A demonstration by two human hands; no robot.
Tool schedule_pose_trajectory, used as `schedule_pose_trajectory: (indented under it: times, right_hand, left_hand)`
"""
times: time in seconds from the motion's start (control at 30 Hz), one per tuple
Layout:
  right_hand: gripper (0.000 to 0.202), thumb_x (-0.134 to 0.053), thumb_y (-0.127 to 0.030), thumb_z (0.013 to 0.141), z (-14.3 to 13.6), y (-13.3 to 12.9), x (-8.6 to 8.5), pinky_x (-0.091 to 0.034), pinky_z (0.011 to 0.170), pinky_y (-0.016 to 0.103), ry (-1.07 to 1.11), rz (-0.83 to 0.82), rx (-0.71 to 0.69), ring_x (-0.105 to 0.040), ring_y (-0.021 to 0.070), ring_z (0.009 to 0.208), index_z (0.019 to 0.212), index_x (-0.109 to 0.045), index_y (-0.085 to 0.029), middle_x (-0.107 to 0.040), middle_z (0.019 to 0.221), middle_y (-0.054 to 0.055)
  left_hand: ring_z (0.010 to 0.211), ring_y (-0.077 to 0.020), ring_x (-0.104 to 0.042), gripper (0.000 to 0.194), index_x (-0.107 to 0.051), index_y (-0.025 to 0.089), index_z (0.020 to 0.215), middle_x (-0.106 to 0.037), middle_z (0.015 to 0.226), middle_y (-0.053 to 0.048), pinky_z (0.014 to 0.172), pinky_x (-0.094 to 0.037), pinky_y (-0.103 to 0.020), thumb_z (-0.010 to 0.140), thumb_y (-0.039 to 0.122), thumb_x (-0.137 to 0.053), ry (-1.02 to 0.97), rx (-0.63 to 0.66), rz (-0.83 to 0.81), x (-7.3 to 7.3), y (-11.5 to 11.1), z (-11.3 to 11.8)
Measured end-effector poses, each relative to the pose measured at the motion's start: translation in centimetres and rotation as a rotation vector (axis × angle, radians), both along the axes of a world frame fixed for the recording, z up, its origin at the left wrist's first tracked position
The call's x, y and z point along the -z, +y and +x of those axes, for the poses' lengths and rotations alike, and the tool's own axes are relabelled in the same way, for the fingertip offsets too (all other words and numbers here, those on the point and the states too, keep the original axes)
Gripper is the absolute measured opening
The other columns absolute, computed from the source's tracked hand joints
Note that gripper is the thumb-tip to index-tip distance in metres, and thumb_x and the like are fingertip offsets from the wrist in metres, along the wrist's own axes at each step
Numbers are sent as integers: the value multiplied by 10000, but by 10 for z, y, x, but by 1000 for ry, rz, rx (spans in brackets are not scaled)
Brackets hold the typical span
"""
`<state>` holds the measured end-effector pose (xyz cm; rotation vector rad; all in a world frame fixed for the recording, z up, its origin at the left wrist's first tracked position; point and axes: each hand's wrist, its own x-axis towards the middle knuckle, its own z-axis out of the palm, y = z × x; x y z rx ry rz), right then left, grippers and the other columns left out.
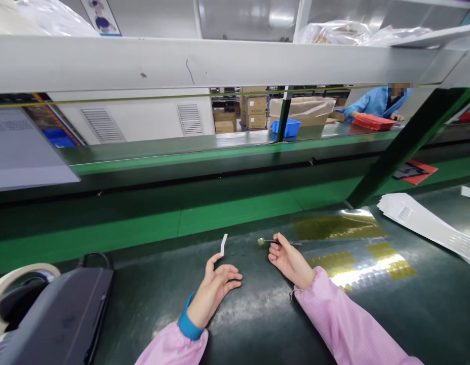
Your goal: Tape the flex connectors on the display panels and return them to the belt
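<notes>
A small white strip point(223, 244) stands up from the tip of the index finger of my left hand point(216, 289); the other fingers of that hand are apart, and a blue band is round the wrist. My right hand point(290, 258) is closed on dark tweezers point(296, 244), whose tip points left. At that tip is a small yellowish film piece point(261, 242). Both hands are over the dark green table point(242, 334), a short gap between them. Yellow film sheets point(337, 227) with small pieces point(390, 259) lie to the right of my right hand.
A grey tape dispenser point(68, 314) with a tape roll point(3, 289) stands at the left. White label sheets point(428, 223) lie at the right, near a green post point(405, 147). Beyond the bench, a person in blue point(371, 101) handles red items point(374, 121). A blue bin point(291, 128) stands behind.
</notes>
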<state>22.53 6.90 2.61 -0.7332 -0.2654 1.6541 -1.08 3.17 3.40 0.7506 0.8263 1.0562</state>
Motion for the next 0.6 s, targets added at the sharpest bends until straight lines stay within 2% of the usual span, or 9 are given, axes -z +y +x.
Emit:
schedule_pose_trajectory:
  times: [0.23, 0.5, 0.6]
  right_hand:
    - [491, -987, -437, 545, 1, 0, -3, -348, 522, 191, -5, -15, -18, -398, 52, 516, 783, -635, -190, -490, 588, -75]
    - [474, -981, -433, 555, 1, -1, -2, -350, 529, 207, -22, -16, -28, -398, 59, 521, 775, -644, -182, -481, 594, -68]
    - [451, -971, -429, 579, 1, -1, -1, -357, 532, 207, -29, -12, -30, -404, 62, 528, 784, -653, -184, -483, 603, -66]
  left_hand:
    - [917, -226, -724, 573, -370, 264, 1299, -722, 981, -46, 852, -533, -395, 873, 306, -751, 4, 21, 11, 0, 0, -1]
    - [855, -233, -734, 660, -377, 274, 1283, -720, 931, -30, 784, -544, -388, 796, 354, -815, -32, -24, 14, 21, 5, 0]
    - [852, -234, -734, 663, -373, 270, 1284, -720, 922, -30, 781, -543, -388, 792, 353, -811, -24, -28, 13, 20, 4, 1]
